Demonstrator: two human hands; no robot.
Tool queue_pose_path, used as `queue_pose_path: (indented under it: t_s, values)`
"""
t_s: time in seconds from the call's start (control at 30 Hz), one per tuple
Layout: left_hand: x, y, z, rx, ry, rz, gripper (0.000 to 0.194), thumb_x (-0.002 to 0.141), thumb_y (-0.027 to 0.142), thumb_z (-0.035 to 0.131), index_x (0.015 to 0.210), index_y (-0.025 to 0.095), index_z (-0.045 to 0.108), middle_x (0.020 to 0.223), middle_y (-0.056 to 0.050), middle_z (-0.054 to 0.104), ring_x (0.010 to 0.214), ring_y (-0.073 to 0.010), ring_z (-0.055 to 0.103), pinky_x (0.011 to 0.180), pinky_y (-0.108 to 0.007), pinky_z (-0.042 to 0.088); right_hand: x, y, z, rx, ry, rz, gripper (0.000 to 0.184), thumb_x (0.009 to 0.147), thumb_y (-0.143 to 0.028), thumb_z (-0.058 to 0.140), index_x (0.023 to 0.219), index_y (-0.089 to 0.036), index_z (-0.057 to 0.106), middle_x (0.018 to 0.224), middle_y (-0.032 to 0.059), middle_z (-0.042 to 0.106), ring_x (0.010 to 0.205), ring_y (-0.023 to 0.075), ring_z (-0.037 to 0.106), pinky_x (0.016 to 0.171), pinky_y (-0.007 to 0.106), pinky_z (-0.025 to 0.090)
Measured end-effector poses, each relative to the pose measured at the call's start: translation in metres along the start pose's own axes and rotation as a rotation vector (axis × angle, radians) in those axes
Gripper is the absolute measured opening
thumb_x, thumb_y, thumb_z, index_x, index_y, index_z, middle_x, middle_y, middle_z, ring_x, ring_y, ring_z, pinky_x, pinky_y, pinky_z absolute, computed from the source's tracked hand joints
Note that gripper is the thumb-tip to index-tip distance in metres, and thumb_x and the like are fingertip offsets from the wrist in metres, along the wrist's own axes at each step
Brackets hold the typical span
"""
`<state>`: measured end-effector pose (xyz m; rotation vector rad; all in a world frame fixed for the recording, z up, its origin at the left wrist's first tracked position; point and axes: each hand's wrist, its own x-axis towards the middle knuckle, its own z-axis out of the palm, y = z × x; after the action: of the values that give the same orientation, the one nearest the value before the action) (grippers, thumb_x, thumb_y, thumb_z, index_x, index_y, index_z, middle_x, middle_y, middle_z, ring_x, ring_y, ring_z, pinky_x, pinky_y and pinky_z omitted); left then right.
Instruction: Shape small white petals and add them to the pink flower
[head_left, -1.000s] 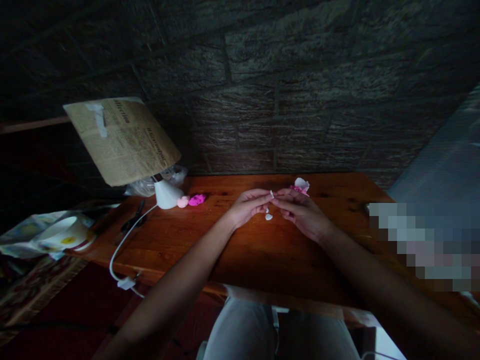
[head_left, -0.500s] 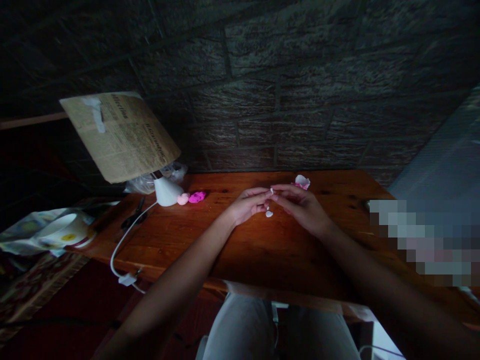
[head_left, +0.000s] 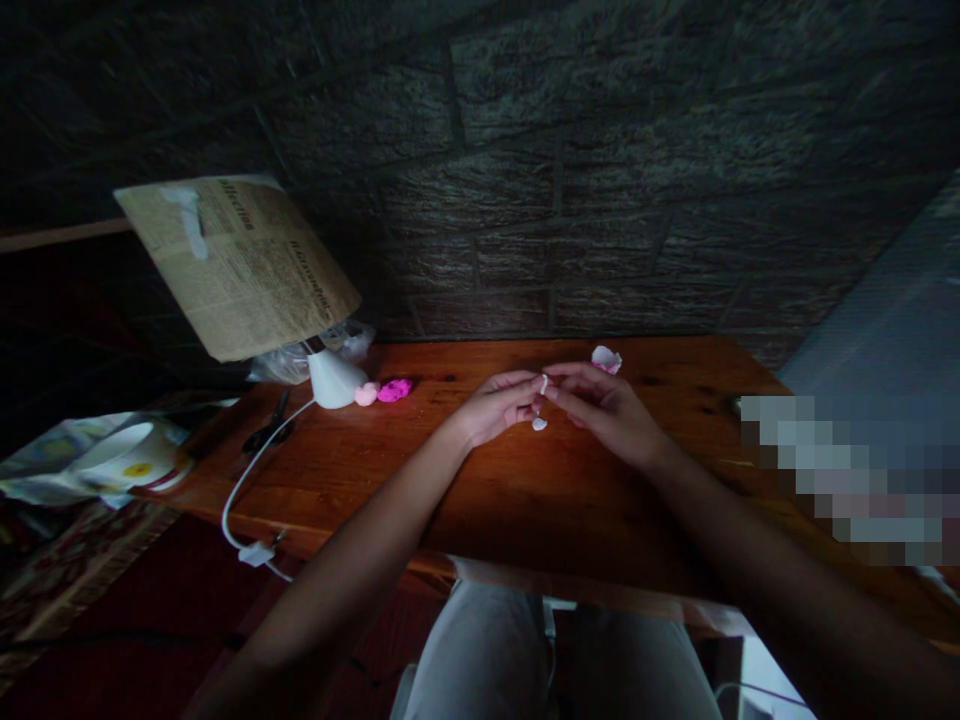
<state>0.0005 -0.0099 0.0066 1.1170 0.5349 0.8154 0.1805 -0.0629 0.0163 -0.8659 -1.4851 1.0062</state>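
Observation:
A small white strip (head_left: 544, 384), which looks like soft modelling clay, is pinched between the fingertips of both hands above the table. My left hand (head_left: 499, 408) is closed on it from the left, thumb against fingers. From the right, the thumb and forefinger of my right hand (head_left: 606, 410) meet the same strip. Just below the fingers lies a small white lump (head_left: 539, 424). Behind my right hand stands a white and pink cup-like piece (head_left: 606, 359), partly covered by the fingers. A pale pink lump (head_left: 366, 394) and a magenta lump (head_left: 394, 390) of clay lie touching on the left.
A lamp (head_left: 335, 380) with a newsprint shade stands at the back left, a plastic bag behind it. Its white cord (head_left: 234, 495) hangs over the front edge of the wooden table (head_left: 495, 510). Scissors (head_left: 271, 432) and a white paper cup (head_left: 131, 460) are farther left. A stone wall rises behind.
The white strip between my fingertips shows longer than before. My right fingers have shifted slightly; both hands otherwise stay in place. The view has tilted a little.

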Motion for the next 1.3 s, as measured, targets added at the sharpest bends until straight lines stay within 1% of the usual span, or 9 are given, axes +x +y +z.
queue_pose_path:
  t_s: [0.1, 0.27, 0.47, 0.6, 0.8, 0.9, 1.0, 1.1, 1.3]
  values:
    - [-0.001, 0.0019, 0.0006, -0.013, -0.03, -0.03, 0.043, 0.064, 0.041, 0.093, 0.09, 0.011, 0.075, 0.078, -0.003, 0.068, 0.068, -0.0076, 0.057, 0.066, -0.022, 0.045, -0.0002, -0.0013, -0.0026, 0.052, -0.024, 0.054, 0.04, 0.079, -0.048, 0.079, 0.112, -0.026, 0.073, 0.074, -0.0031, 0.066, 0.052, 0.0094, 0.045, 0.051, 0.028, 0.034]
    - [-0.0025, 0.0023, 0.0001, -0.041, -0.073, -0.11, 0.045, 0.06, 0.038, 0.096, 0.088, 0.011, 0.074, 0.081, -0.004, 0.071, 0.07, -0.0091, 0.06, 0.067, -0.023, 0.047, -0.0013, -0.0024, -0.0043, 0.072, -0.102, 0.112, 0.035, 0.08, -0.051, 0.079, 0.101, -0.023, 0.075, 0.074, -0.0012, 0.067, 0.054, 0.0091, 0.046, 0.049, 0.026, 0.032]
    - [-0.0023, 0.0028, 0.0003, -0.021, -0.062, -0.179, 0.045, 0.067, 0.043, 0.091, 0.094, 0.011, 0.073, 0.079, -0.004, 0.07, 0.066, -0.0077, 0.06, 0.062, -0.02, 0.043, -0.0002, -0.0043, -0.0037, 0.092, -0.042, 0.127, 0.038, 0.072, -0.055, 0.083, 0.085, -0.022, 0.072, 0.072, -0.0008, 0.067, 0.052, 0.0083, 0.044, 0.048, 0.025, 0.032]
    - [-0.0017, 0.0026, -0.0005, 0.011, -0.036, -0.192, 0.044, 0.067, 0.042, 0.091, 0.092, 0.011, 0.073, 0.079, -0.004, 0.071, 0.065, -0.0077, 0.06, 0.062, -0.02, 0.044, 0.0004, -0.0036, -0.0046, 0.079, -0.015, 0.15, 0.038, 0.07, -0.056, 0.084, 0.083, -0.021, 0.073, 0.072, -0.0007, 0.066, 0.053, 0.0082, 0.046, 0.049, 0.026, 0.035]
    - [-0.0029, 0.0039, 0.0, 0.003, -0.02, -0.187, 0.039, 0.071, 0.04, 0.089, 0.088, 0.011, 0.07, 0.073, -0.001, 0.067, 0.064, -0.0071, 0.059, 0.064, -0.021, 0.045, -0.0006, -0.0037, -0.0069, 0.002, -0.037, 0.078, 0.033, 0.076, -0.052, 0.081, 0.094, -0.025, 0.078, 0.09, 0.0036, 0.075, 0.071, 0.0152, 0.062, 0.059, 0.029, 0.045]
    - [-0.003, 0.0035, -0.0001, 0.02, -0.022, -0.184, 0.038, 0.073, 0.041, 0.087, 0.088, 0.011, 0.07, 0.074, -0.001, 0.067, 0.064, -0.0067, 0.058, 0.064, -0.021, 0.044, 0.0, -0.0034, -0.0076, -0.065, -0.038, 0.057, 0.033, 0.077, -0.054, 0.078, 0.091, -0.024, 0.079, 0.089, 0.0044, 0.076, 0.071, 0.0166, 0.062, 0.06, 0.031, 0.047]
    - [-0.0006, 0.0006, -0.0011, 0.088, -0.006, -0.139, 0.043, 0.071, 0.046, 0.087, 0.09, 0.011, 0.072, 0.076, -0.002, 0.068, 0.064, -0.0069, 0.057, 0.064, -0.022, 0.044, 0.0013, -0.0009, -0.0081, -0.117, -0.028, 0.03, 0.034, 0.078, -0.056, 0.077, 0.088, -0.023, 0.078, 0.084, 0.0043, 0.075, 0.065, 0.0156, 0.059, 0.059, 0.031, 0.047]
    - [0.0032, -0.0025, -0.0019, 0.197, 0.038, -0.001, 0.044, 0.071, 0.05, 0.085, 0.086, 0.011, 0.074, 0.077, -0.003, 0.068, 0.06, -0.0058, 0.054, 0.059, -0.022, 0.039, 0.0023, 0.0026, -0.0083, -0.159, -0.004, 0.013, 0.036, 0.079, -0.058, 0.074, 0.085, -0.022, 0.077, 0.082, 0.0048, 0.074, 0.059, 0.0146, 0.055, 0.056, 0.032, 0.045]
    - [0.0054, -0.0031, 0.001, 0.307, 0.088, 0.196, 0.038, 0.068, 0.044, 0.087, 0.089, 0.014, 0.077, 0.079, -0.002, 0.073, 0.056, -0.0056, 0.053, 0.053, -0.022, 0.033, 0.0023, 0.0046, -0.0067, -0.209, 0.048, 0.002, 0.039, 0.08, -0.06, 0.073, 0.081, -0.022, 0.074, 0.071, 0.0019, 0.066, 0.052, 0.0125, 0.049, 0.053, 0.031, 0.043]
